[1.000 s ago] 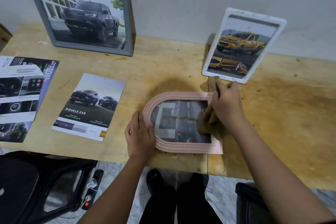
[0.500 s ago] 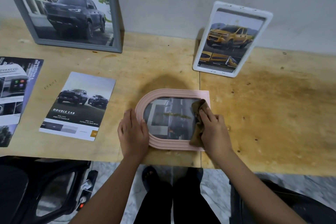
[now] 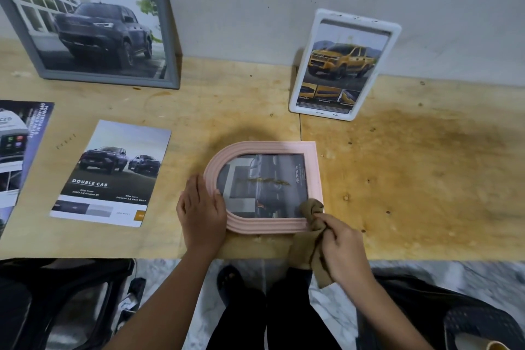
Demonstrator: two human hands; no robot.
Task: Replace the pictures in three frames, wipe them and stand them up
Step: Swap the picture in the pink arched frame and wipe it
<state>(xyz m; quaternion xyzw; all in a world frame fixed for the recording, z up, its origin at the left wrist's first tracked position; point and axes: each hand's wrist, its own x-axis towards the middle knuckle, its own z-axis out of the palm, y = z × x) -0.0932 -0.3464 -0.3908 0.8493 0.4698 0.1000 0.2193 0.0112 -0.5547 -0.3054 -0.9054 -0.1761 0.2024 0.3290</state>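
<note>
A pink arched frame (image 3: 312, 170) lies flat near the table's front edge, with a dark car picture under its glass. My left hand (image 3: 200, 210) rests flat on its rounded left end. My right hand (image 3: 342, 244) grips a brown cloth (image 3: 311, 214) whose bunched end touches the frame's near right corner; the rest of the cloth hangs over the table edge. A grey frame (image 3: 167, 34) with a dark truck picture leans on the wall at the back left. A white frame (image 3: 393, 37) with a yellow truck picture stands against the wall at the back right.
A loose car brochure (image 3: 113, 173) lies left of the pink frame, and a second leaflet (image 3: 17, 148) lies at the far left edge. The wooden table (image 3: 426, 173) is stained on its right half. Black chairs (image 3: 56, 304) stand below the front edge.
My right hand has drawn the cloth from the frame's far right side down across the glass to its near right corner. The left hand has stayed on the frame's left end.
</note>
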